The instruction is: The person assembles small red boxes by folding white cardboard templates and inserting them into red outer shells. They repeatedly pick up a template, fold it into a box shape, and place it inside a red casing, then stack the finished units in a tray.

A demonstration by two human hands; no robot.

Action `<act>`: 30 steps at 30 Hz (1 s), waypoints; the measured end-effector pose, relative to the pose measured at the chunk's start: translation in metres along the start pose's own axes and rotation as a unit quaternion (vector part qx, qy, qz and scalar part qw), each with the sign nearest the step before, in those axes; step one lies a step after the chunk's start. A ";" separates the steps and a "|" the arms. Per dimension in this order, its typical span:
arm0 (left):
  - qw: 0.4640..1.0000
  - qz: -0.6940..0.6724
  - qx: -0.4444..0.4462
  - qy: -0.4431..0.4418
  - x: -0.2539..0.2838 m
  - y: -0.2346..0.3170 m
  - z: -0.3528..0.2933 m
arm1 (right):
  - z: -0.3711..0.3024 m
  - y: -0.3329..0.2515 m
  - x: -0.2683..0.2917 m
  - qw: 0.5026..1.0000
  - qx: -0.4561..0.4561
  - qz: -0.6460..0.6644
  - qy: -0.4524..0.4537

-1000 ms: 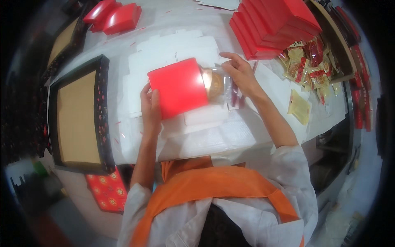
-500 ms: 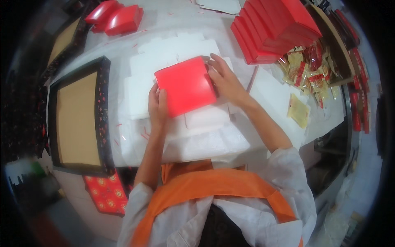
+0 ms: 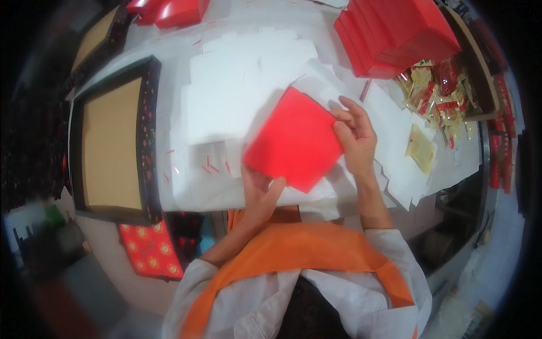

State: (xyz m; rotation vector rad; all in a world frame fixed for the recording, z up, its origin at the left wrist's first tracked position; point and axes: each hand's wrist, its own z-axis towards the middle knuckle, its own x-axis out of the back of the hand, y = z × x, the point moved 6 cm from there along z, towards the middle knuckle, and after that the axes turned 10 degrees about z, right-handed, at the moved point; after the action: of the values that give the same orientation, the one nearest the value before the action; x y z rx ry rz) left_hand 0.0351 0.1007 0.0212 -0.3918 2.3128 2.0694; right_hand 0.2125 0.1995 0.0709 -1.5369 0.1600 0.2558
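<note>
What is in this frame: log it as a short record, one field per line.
Held item: flat square red card box, tilted like a diamond
Left hand: grip on the box's lower corner
Right hand: grip on the box's right edge
Surface: table covered with white flat sheets
Upper right: stack of red boxes
Right: gold and red packets
Left: dark-framed tan tray

White table (image 3: 186, 186), mostly covered in flat white die-cut sheets (image 3: 243, 73). Stack of red boxes (image 3: 395, 34) beyond the right hand (image 3: 353, 135); gold and red packets (image 3: 437, 96) and one pale yellow packet (image 3: 420, 148) just right of it. Dark-framed tan tray (image 3: 113, 141) well left of the left hand (image 3: 259, 189). More red boxes (image 3: 169, 8) at the far left corner. Small red strips (image 3: 212, 165) near the left hand.
</note>
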 end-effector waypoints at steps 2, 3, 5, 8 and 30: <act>0.999 -0.007 -0.037 -0.038 0.014 -0.005 -0.021 | -0.012 0.006 0.006 0.998 -0.034 -0.013 -0.056; 0.996 0.013 -0.034 -0.077 0.019 -0.005 -0.027 | -0.018 0.010 0.008 0.995 -0.052 -0.019 -0.085; 0.986 0.051 -0.025 -0.154 0.027 0.000 -0.036 | -0.037 0.025 0.002 0.980 -0.090 -0.029 -0.173; 0.967 0.191 0.005 -0.167 0.035 0.004 -0.033 | -0.066 0.043 -0.013 0.955 -0.176 -0.024 -0.237; 0.988 0.152 0.011 -0.003 0.017 0.004 -0.005 | -0.097 0.059 -0.006 0.987 -0.093 0.110 0.076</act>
State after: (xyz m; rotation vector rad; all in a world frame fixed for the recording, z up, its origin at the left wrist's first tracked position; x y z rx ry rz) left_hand 0.0185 0.0936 0.0226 -0.0327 2.5257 2.1580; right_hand 0.1969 0.1035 0.0130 -1.7259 0.4386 0.3342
